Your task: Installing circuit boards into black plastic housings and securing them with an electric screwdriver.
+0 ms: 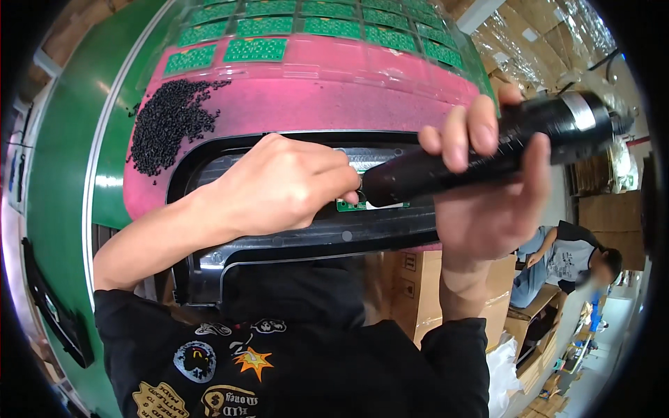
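Well, the right hand (481, 205) grasps a black screwdriver (418, 172), its long axis slanting, tip pointing left beside the left hand (289, 180); whether that pinches anything, I cannot tell.

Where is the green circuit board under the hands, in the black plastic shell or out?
Inside: the green circuit board shows between the black shell's walls.

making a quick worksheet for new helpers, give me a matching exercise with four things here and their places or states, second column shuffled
1. black power tool
2. small black parts
3. black shell
4. rows of green boards

A. heaped on the pink mat
B. in a clear tray
C. gripped by the right hand
D. beneath the left hand

Pairs: 1-C, 2-A, 3-D, 4-B
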A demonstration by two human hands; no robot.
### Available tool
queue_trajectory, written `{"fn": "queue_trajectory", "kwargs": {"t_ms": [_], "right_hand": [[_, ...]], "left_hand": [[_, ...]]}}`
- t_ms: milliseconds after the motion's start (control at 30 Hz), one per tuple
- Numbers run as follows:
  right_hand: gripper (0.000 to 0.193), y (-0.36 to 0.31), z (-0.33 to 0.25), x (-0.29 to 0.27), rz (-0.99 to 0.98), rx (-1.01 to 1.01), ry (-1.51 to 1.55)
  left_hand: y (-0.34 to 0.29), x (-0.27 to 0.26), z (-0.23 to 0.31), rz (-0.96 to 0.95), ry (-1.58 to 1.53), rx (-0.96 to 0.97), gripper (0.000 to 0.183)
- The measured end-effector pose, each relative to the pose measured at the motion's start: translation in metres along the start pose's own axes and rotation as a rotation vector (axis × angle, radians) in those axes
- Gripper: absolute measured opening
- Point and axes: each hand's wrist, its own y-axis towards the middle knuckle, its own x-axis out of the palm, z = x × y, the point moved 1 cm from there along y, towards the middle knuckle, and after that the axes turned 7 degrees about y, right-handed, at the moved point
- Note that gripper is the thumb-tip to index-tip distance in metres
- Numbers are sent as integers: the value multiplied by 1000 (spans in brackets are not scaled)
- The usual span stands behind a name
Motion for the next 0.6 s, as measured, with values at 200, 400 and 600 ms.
{"fn": "queue_trajectory", "kwargs": {"t_ms": [200, 400, 600], "right_hand": [[47, -10, -26, 15, 4, -208, -79], [41, -19, -34, 26, -41, -306, -26], [42, -21, -19, 30, -99, -367, -72]], "left_hand": [[7, -9, -1, 133, -340, -285, 4], [8, -6, 2, -29, -529, -206, 7], [5, -4, 3, -57, -567, -234, 6]]}}
